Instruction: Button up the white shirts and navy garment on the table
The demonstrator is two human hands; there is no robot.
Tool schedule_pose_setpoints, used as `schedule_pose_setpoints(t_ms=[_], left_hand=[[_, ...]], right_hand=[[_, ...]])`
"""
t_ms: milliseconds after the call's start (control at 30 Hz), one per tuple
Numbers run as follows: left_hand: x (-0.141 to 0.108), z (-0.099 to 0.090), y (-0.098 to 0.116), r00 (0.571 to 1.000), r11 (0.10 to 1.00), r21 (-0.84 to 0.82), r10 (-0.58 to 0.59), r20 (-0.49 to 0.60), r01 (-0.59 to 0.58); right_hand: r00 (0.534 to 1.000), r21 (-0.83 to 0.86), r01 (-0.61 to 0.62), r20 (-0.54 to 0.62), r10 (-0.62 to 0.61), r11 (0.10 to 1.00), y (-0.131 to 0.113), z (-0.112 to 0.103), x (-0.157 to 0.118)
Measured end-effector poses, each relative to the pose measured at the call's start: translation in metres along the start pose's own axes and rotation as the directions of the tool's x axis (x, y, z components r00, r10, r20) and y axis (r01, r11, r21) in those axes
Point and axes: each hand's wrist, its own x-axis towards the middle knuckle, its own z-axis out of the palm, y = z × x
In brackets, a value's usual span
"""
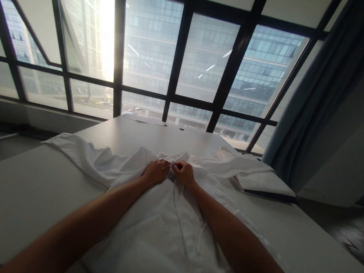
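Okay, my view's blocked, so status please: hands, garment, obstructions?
Left hand and right hand close together, pinching white garment. Garment rumpled across table. Dark-edged flat item off right, not blocking hands.

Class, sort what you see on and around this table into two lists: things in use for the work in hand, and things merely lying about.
In use:
- white garment, pinched by both hands
- left hand
- right hand
- table, beneath it

Lying about:
- flat, dark-edged item, right
- thin white sheet, far end
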Motion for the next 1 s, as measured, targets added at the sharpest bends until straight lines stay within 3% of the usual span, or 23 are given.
schedule_pose_setpoints(t_ms=[133,233,400,767,1000], left_hand=[[0.003,0.001,-0.004,0.999,0.994,-0.107,0.036,-0.015,-0.037],[0.005,0.004,-0.009,0.999,0.986,-0.162,0.038,-0.015,-0.04],[0.008,0.009,-0.013,1.0,0.987,-0.163,-0.008,-0.011,0.006],[0.009,0.006,-0.009,0.996,0.983,-0.164,-0.087,-0.003,0.085],[0.009,0.01,-0.01,0.999,0.995,-0.091,-0.046,0.013,0.047]], right_hand=[[0.998,0.015,0.066,-0.005,-0.065,0.998,-0.002,0.0,-0.001],[0.984,-0.123,0.176,0.012,-0.176,0.977,-0.006,-0.003,-0.003],[0.925,-0.359,0.372,0.064,-0.375,0.856,-0.015,-0.009,-0.009],[0.93,-0.384,0.363,0.098,-0.353,0.849,-0.018,-0.008,-0.011],[0.923,-0.465,0.382,0.152,-0.353,0.799,-0.017,-0.009,-0.009]])
